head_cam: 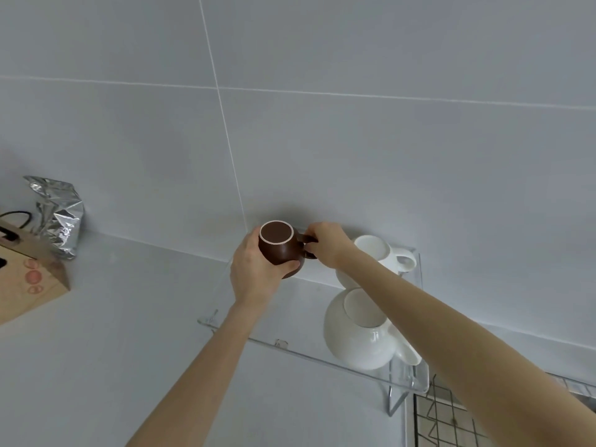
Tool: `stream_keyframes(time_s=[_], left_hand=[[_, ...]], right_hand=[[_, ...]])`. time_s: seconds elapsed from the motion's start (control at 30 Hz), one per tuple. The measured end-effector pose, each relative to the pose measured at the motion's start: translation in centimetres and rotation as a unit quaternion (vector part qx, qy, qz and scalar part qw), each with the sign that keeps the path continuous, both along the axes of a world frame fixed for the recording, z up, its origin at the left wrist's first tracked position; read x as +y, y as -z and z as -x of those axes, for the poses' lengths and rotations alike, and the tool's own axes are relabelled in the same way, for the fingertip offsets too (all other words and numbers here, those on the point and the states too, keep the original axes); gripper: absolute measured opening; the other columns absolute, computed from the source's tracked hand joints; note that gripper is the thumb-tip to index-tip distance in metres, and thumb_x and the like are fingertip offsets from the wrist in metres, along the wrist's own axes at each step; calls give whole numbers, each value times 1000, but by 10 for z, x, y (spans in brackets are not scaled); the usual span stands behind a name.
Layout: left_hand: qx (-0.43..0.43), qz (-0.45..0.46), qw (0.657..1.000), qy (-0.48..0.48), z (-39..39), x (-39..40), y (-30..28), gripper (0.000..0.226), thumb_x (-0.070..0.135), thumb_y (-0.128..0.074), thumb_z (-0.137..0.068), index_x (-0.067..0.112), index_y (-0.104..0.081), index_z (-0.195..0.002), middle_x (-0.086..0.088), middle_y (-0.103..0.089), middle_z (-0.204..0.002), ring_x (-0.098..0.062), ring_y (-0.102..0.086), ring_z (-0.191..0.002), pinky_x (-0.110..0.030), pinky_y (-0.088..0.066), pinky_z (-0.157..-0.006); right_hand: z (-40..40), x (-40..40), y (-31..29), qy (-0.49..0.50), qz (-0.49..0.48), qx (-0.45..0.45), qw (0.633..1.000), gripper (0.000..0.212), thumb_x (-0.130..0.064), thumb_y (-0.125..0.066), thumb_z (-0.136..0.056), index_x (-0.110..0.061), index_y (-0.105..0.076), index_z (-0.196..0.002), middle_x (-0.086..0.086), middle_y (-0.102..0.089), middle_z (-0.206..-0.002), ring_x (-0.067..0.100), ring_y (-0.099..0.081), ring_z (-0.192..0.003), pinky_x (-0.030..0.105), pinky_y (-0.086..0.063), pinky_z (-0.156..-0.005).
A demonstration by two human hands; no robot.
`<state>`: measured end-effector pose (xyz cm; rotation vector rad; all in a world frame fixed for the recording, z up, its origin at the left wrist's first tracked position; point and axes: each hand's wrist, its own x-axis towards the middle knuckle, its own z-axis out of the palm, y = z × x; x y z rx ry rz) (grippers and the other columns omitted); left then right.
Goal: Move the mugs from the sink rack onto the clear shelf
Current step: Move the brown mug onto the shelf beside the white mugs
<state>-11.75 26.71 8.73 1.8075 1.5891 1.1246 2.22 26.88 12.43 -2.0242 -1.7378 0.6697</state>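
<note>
Brown mug, upside down, above clear shelf by wall: left hand fingers wrap body, right hand fingers pinch handle. 2 white mugs on shelf at right.

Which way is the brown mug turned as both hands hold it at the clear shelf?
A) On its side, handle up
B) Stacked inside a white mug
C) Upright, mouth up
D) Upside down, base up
D: the brown mug shows its pale-ringed base on top, left hand around the body, right hand at the handle.
</note>
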Motion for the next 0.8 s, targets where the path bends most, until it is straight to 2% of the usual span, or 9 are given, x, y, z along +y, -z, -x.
stream_keyframes(time_s=[0.1,0.23,0.33,0.4,0.5,0.6,0.67,0.73,0.8], left_hand=[[-5,3,1000,-5,1,2,3,85,37,-85,-44,26,-49,-120,2,-64,-119,-21,-57,-110,-36,-49,-90],[3,13,1000,-3,1,2,4,87,35,-84,-46,23,-46,-123,-1,-61,-123,-23,-55,-113,-38,-47,-92],[35,36,999,22,-1,0,-2,92,38,-82,-48,18,-39,-127,-8,-55,-126,-30,-50,-117,-43,-47,-91],[72,45,996,34,-4,-3,-9,101,38,-82,-50,11,-29,-133,-19,-43,-134,-37,-39,-125,-48,-41,-99],[101,20,993,60,-16,-18,-30,99,32,-78,-62,4,-20,-138,-24,-27,-146,-36,-22,-137,-43,-24,-113],[81,-27,989,120,-37,-46,-55,84,31,-72,-71,6,-26,-137,-20,-33,-145,-33,-28,-135,-42,-31,-109],[50,-58,981,178,-53,-74,-70,71,28,-68,-75,10,-34,-134,-13,-41,-141,-29,-38,-130,-36,-33,-104],[16,-77,968,239,-71,-108,-77,57,24,-67,-76,14,-44,-127,-7,-52,-131,-23,-48,-120,-29,-36,-97],[-19,-71,950,303,-87,-141,-77,47,23,-66,-76,17,-51,-120,-3,-61,-119,-19,-56,-109,-30,-44,-91]], right_hand=[[1,3,5,-7,-7,-26,1000,15,-5,-45,-84,0,-57,-92,23,-64,-97,29,-49,-75,34,-41,-65],[2,-2,2,-31,8,-47,998,20,-5,-41,-88,1,-53,-103,25,-62,-107,29,-47,-78,34,-38,-67],[-1,-14,-8,-36,11,-54,998,31,-4,-39,-90,0,-47,-119,23,-58,-118,36,-54,-96,39,-46,-78],[-6,-26,-18,-31,-6,-49,998,37,-4,-37,-91,-3,-42,-128,22,-54,-127,37,-52,-113,42,-44,-94],[-21,-52,-38,-10,-53,-22,998,39,-5,-35,-92,-9,-43,-130,19,-53,-132,33,-51,-118,38,-42,-101],[-39,-89,-57,-3,-86,-9,996,36,-8,-38,-92,-11,-49,-126,13,-59,-127,28,-55,-114,33,-43,-98],[-53,-121,-70,1,-96,-19,995,33,-12,-42,-91,-13,-51,-123,11,-64,-120,26,-58,-110,34,-46,-96],[-68,-159,-76,21,-94,-19,995,30,-14,-45,-91,-14,-53,-120,9,-68,-111,24,-60,-105,36,-47,-95],[-86,-197,-75,50,-87,-17,995,27,-15,-47,-90,-15,-57,-115,8,-70,-107,21,-62,-101,34,-49,-93]])
